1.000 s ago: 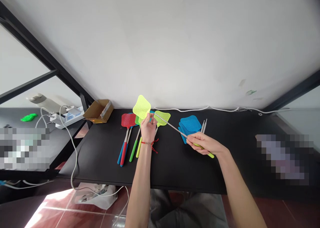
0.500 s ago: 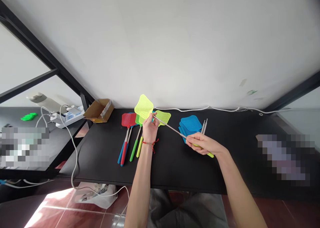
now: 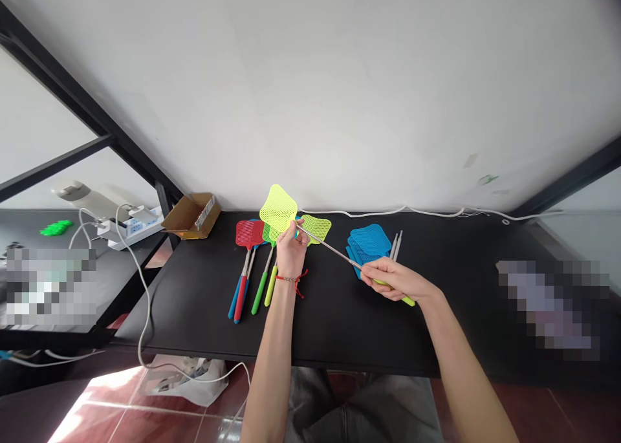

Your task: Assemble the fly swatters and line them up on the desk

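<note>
Black surface below a white wall, white cable running along the far edge. Near the far edge, centre: one yellow-green fly swatter raised above the surface, mesh head up and tilted, metal shaft slanting down to the right. Left hand closed on the neck just below the mesh head, red string bracelet on the wrist. Right hand closed around the yellow-green grip, its end showing past the fingers.

Just behind the left hand, a second yellow-green mesh head lying flat. Left of the left hand, side by side, a red swatter, plus blue, green and yellow handles, all lying flat. Near the right hand, a stack of blue mesh heads. At the far left corner, an open cardboard box.
</note>
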Demonstrator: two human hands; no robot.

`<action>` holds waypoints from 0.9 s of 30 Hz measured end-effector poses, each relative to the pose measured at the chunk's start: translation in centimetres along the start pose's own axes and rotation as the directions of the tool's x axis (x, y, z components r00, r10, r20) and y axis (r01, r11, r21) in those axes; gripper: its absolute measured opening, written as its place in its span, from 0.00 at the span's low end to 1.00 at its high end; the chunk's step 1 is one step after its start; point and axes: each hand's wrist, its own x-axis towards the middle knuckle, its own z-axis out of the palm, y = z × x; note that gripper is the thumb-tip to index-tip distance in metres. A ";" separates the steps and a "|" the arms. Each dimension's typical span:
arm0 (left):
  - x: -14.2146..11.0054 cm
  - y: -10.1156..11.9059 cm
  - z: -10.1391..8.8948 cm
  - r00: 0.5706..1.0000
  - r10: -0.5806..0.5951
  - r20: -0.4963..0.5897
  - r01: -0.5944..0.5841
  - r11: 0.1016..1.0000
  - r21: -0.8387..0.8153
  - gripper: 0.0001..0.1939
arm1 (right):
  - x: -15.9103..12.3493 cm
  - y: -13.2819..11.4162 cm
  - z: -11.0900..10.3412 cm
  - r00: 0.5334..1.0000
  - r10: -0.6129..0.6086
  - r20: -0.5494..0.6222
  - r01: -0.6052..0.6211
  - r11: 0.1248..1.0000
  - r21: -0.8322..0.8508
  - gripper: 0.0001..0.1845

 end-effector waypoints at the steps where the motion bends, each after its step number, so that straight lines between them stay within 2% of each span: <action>1: 0.0 0.0 0.0 1.000 -0.001 -0.001 0.001 1.000 -0.001 0.13 | 0.0 0.0 0.0 1.000 0.001 0.001 -0.001 1.000 0.003 0.23; 8: -0.1 0.1 0.0 1.000 0.009 -0.004 -0.009 1.000 -0.025 0.12 | 0.2 0.2 -0.2 1.000 0.014 0.007 -0.014 1.000 0.009 0.23; 19: -0.3 -0.5 0.3 0.995 0.100 -0.032 -0.096 0.991 0.096 0.11 | 0.5 0.6 0.1 1.000 0.012 0.001 -0.012 0.998 0.063 0.23; 27: -1.0 -1.6 1.1 0.993 0.115 -0.018 -0.111 0.980 0.167 0.13 | 1.1 0.6 0.8 1.000 -0.010 -0.028 0.012 0.997 0.081 0.23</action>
